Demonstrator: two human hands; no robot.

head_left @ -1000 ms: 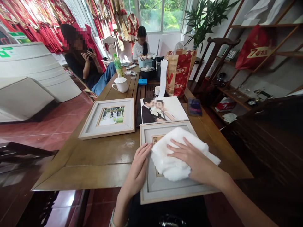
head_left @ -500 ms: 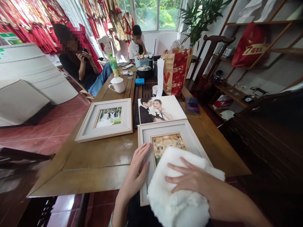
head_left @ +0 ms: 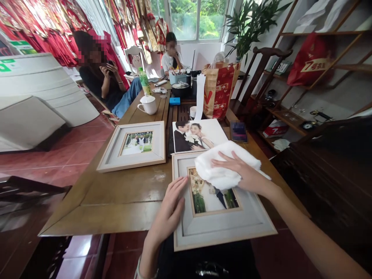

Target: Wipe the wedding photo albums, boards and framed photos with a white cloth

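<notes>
My right hand [head_left: 242,170] lies with spread fingers on top of a folded white towel [head_left: 215,176], pressing it over the upper right of a light wood picture frame [head_left: 226,242]. Part of the photo [head_left: 207,199] inside is covered by the towel. On the frame's left border rests my left hand [head_left: 173,205], fingers stretched out and holding nothing. The frame's near edge juts past the table edge. Just beyond it lies an unframed print of a couple [head_left: 194,135]. A second framed photo [head_left: 132,147] sits to the left.
On the wooden table [head_left: 122,197] stand a white lidded mug [head_left: 148,105], a green bottle [head_left: 144,82] and a red-brown paper bag [head_left: 219,93]. A phone-like dark object [head_left: 239,131] lies at right. Two people sit at the far end; the left one holds a phone.
My right hand and the towel have moved away from me, up the frame, uncovering its lower part and more of the photo. My left hand stays on the left border.
</notes>
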